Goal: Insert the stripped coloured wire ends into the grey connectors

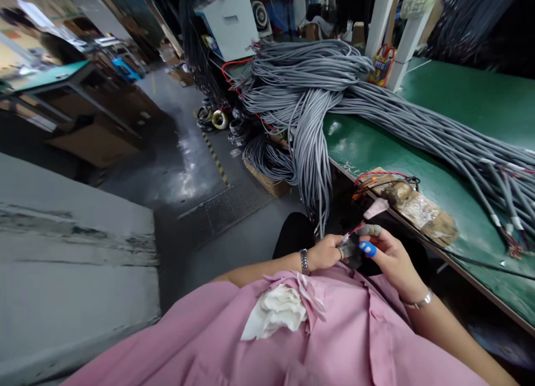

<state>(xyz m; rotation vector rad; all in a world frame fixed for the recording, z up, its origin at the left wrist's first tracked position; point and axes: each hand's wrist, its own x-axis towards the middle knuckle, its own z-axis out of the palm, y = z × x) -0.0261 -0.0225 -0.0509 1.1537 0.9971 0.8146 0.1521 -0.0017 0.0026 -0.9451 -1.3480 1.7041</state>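
Observation:
My left hand (328,253) is closed in front of my lap, around the end of a grey cable. From that end, thin red wires (355,229) stick out toward the right. Grey finger covers and a blue thumb cover (368,248) are on my right hand (390,258), whose thumb and fingers are drawn together at the wire tips. Fingers partly hide the exact contact. Just left of my hands, a thick bundle of grey cables (313,146) droops over the table edge, its lower ends close to my left hand.
The green table (368,138) carries more long grey cables (426,121) and a taped brown block (426,208) near its edge. Coiled cables (270,157) sit in a box on the floor. A grey cabinet (79,252) stands at left. A white box-shaped device (232,27) is at the back.

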